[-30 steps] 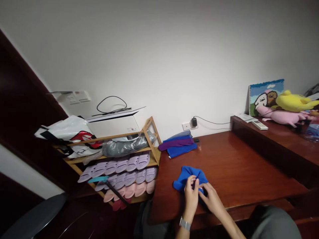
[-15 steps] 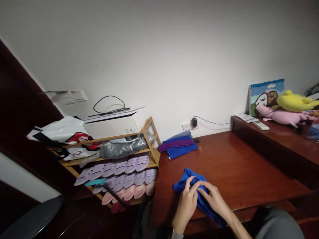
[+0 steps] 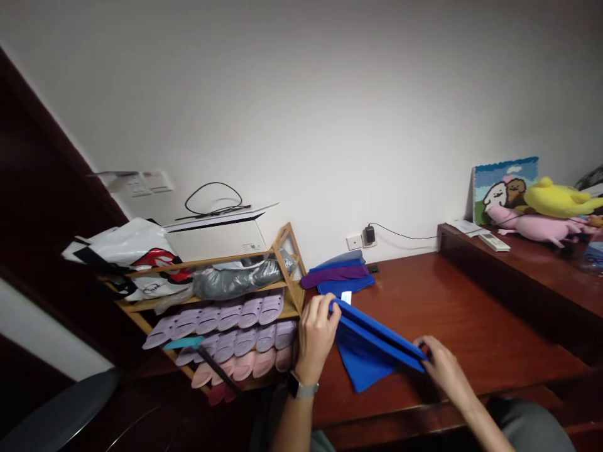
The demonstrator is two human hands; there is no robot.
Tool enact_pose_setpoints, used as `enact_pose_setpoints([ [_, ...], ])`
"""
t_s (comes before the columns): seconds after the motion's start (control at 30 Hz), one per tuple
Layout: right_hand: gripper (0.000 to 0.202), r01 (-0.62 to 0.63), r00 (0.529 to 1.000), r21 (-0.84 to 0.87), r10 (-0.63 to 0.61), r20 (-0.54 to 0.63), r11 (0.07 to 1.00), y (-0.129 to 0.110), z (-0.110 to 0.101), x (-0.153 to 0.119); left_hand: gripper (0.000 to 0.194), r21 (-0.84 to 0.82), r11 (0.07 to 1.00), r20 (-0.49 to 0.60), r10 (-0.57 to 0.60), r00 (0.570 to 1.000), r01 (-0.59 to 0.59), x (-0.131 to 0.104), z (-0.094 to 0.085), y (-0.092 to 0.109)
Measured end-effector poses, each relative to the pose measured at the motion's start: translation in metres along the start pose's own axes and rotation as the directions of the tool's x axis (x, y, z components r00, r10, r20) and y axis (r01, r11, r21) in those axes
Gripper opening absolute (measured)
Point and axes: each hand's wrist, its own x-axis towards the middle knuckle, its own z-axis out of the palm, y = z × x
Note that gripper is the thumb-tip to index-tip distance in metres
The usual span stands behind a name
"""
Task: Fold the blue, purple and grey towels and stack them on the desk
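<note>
A blue cloth (image 3: pixel 370 355) is stretched between my two hands over the brown desk (image 3: pixel 475 314), its top edge doubled and slanting down to the right, with the lower part hanging toward the desktop. My left hand (image 3: pixel 319 323), with a watch on its wrist, pinches the upper left corner, where a small white tag (image 3: pixel 346 297) shows. My right hand (image 3: pixel 440 364) grips the right end of that edge; its fingertips are partly hidden. Behind the cloth lies a pile of folded blue, purple and grey cloths (image 3: pixel 339 272) near the wall.
To the left stands a wooden rack (image 3: pixel 294 276) with rows of lilac slippers (image 3: pixel 249 312) and pink slippers (image 3: pixel 240 367), bags and a white box (image 3: pixel 221 242). A plugged-in charger (image 3: pixel 370 235) is on the wall. The raised ledge at right holds a remote (image 3: pixel 494 242) and plush toys (image 3: pixel 556 198).
The blue cloth was bunched on the desk under both hands. Now the hands have moved apart, left and right, lifting it and pulling its edge taut.
</note>
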Motion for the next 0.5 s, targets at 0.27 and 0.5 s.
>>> enact_pose_setpoints([
  [0.27,0.036,-0.092,0.967,-0.166,0.048,-0.252,0.982,-0.017,-0.133,0.085,0.022,0.009,0.998,-0.171,0.059,0.983,-0.058,0.086,-0.032,-0.015],
  [0.5,0.020,-0.089,0.975,-0.365,0.007,-0.222,0.927,0.015,-0.191,0.092,0.031,-0.169,0.961,-0.249,-0.259,0.933,0.221,0.103,-0.074,-0.057],
])
